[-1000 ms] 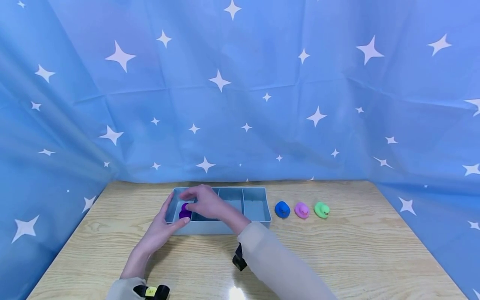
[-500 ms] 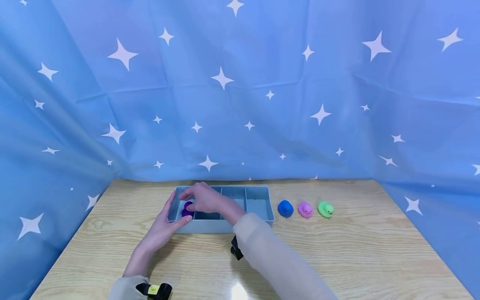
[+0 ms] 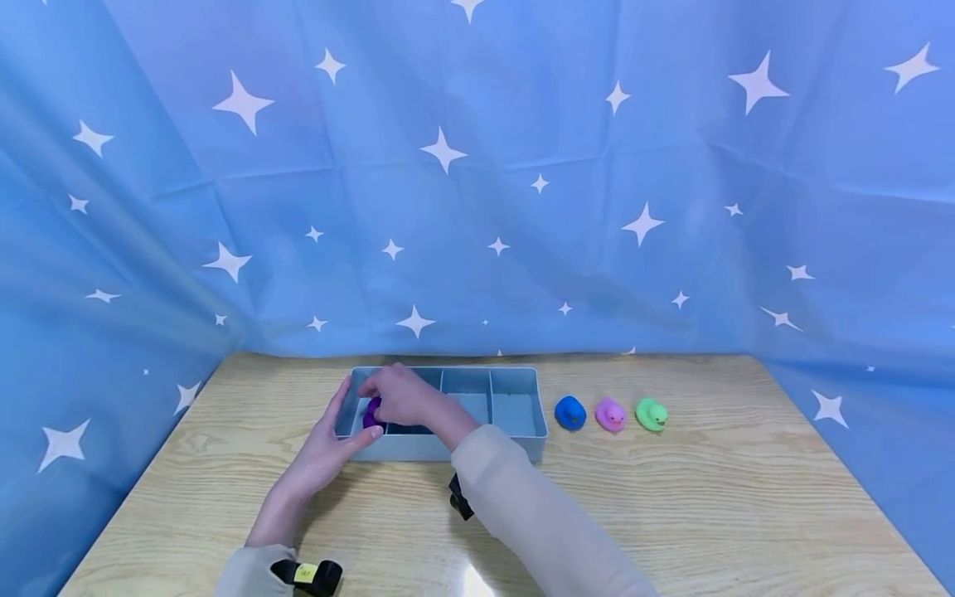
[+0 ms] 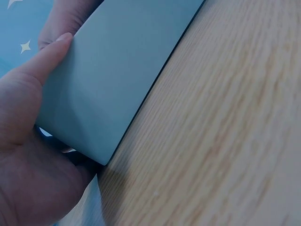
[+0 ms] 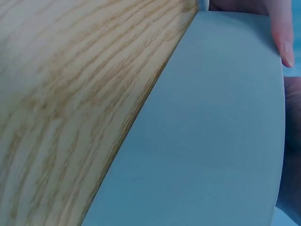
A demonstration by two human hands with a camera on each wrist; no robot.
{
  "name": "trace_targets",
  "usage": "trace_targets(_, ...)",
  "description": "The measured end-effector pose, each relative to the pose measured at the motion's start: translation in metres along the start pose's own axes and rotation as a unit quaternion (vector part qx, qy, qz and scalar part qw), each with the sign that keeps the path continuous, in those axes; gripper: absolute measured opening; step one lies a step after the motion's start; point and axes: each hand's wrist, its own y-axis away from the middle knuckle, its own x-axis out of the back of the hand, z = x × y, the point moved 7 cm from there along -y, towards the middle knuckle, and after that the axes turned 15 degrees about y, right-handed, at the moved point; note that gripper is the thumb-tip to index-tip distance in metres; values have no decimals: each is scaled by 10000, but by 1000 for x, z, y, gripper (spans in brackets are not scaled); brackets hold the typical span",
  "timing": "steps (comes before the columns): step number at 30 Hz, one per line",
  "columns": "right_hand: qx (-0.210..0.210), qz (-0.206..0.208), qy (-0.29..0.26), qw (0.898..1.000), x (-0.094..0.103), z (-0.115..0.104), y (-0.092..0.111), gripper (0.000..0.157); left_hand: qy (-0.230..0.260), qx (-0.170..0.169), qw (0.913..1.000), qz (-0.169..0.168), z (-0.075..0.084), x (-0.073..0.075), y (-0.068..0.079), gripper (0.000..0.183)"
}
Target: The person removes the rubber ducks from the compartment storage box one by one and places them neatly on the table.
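Note:
A pale blue divided box [image 3: 440, 448] rests on the wooden table, with compartments in a row. My left hand [image 3: 317, 456] grips its left end. In the left wrist view, the left thumb [image 4: 56, 49] lies at the top of the front wall, with the other fingers around the end. My right hand [image 3: 406, 400] reaches into the leftmost compartment, thumb and fingers at a purple rubber duck [image 3: 370, 414] and partly covering it. The right wrist view is filled by the box's front wall [image 5: 202, 122], which hides the duck.
Blue [image 3: 570, 413], pink [image 3: 610, 415] and green rubber ducks [image 3: 652, 414] stand in a row just right of the box. A blue star-patterned curtain [image 3: 477, 207] hangs behind the table [image 3: 671, 514] and along its sides.
My right hand has sunk slightly, its fingers closer around the purple duck. The left hand keeps its hold on the box. The whole head view has shifted a little.

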Motion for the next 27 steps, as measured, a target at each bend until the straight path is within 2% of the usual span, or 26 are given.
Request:
trace_targets(5, 83, -84, 264, 9996, 3, -6, 1, 34, 62, -29, 10000, -16, 0, 0, 0, 99)
trace_targets(12, 299, -189, 474, 9982, 4, -11, -1, 20, 57, -24, 10000, -12, 2, 0, 1, 100)
trace_targets(17, 557, -250, 252, 9978, 3, -9, -2, 18, 61, -36, 10000, -13, 3, -1, 1, 99)
trace_targets(20, 660, -253, -62, 9975, 6, -7, -1, 19, 139, -38, 9999, -28, 3, -1, 1, 98)
trace_targets(27, 460, -159, -734, 9961, 13, 1, 3, 20, 180, -28, 9998, -37, 1, -1, -1, 99)
